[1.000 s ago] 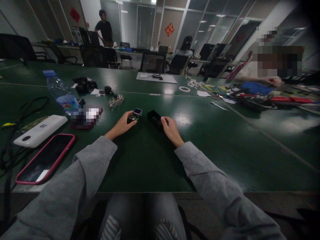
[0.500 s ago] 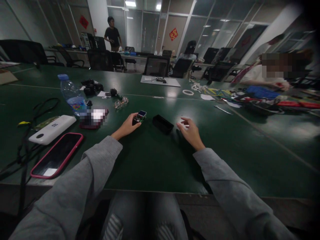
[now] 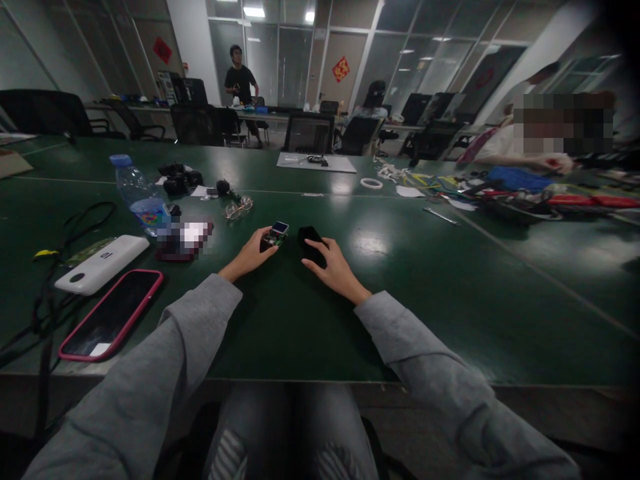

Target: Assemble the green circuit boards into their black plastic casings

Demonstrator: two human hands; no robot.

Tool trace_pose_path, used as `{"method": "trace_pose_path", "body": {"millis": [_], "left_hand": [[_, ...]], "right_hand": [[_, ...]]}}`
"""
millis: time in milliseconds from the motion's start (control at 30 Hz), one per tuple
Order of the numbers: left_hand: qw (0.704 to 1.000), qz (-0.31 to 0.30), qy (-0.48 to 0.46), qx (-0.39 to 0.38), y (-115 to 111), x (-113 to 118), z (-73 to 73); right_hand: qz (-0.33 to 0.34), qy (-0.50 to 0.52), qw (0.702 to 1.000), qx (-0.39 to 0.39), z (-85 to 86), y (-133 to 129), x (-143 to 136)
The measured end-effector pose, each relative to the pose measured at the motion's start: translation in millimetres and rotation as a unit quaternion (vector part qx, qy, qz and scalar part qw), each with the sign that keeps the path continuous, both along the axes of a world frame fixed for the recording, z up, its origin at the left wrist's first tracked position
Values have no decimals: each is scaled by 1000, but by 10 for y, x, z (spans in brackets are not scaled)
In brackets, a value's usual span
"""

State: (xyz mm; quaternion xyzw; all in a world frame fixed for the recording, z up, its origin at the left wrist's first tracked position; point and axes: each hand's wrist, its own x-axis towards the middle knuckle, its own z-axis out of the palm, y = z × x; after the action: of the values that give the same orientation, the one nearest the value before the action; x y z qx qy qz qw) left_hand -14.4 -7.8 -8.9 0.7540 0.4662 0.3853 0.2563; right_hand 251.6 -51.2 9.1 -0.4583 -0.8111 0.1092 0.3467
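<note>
Green spreads beneath my sleeves: the table (image 3: 295,333), and I take the gap between my hands as the centre of the clock. At nine o'clock of it, my left hand (image 3: 253,253) has thumb and fingers pinched around the edges of a small circuit board (image 3: 274,239), whose dark display screen (image 3: 281,228) faces up at its far end; I can read nothing on the screen. At three o'clock, my right hand (image 3: 338,263) lies over a black case (image 3: 311,233), thumb and index finger parted on it; I cannot tell whether that grip bears on its walls.

Towards nine, a white casing (image 3: 125,250) carries two printed characters, apparently a one and a zero. Between eight and nine lies a smartphone (image 3: 113,313) in a pink-red cover. Between nine and ten stands a plastic bottle (image 3: 143,197) with a blue cap; its colourful label (image 3: 151,215) is too blurred to read. Eyeglasses (image 3: 239,209) rest at ten, and a white ring (image 3: 371,183) at two. Well beyond, between twelve and one, a red diamond sign (image 3: 341,69) bears gold characters I cannot make out.
</note>
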Motion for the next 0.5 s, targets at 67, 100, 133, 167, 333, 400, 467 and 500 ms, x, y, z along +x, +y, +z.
{"method": "trace_pose_path", "body": {"millis": [67, 100, 133, 167, 333, 400, 467, 500], "left_hand": [[1000, -2, 1, -2, 5, 0, -4], [1000, -3, 2, -3, 5, -2, -4], [1000, -3, 3, -4, 4, -5, -3], [1000, -4, 4, -6, 2, -9, -1], [1000, -6, 7, -21, -17, -26, 20], [1000, -3, 9, -24, -30, -24, 35], [1000, 0, 10, -24, -44, -17, 51], [1000, 0, 10, -23, -49, -13, 58]], "right_hand": [[-7, -19, 1000, 2, 3, -33, 6], [-18, -21, 1000, 6, -3, -35, 22], [-32, -22, 999, 9, -14, -28, 48], [-44, -22, 999, 11, -29, -13, 86], [-61, -13, 998, 16, -131, 89, 697], [-120, 3, 993, 20, -168, 71, 1251], [-246, 25, 969, -12, -168, -45, 1918], [-306, 31, 951, -30, -146, -149, 2239]]}}
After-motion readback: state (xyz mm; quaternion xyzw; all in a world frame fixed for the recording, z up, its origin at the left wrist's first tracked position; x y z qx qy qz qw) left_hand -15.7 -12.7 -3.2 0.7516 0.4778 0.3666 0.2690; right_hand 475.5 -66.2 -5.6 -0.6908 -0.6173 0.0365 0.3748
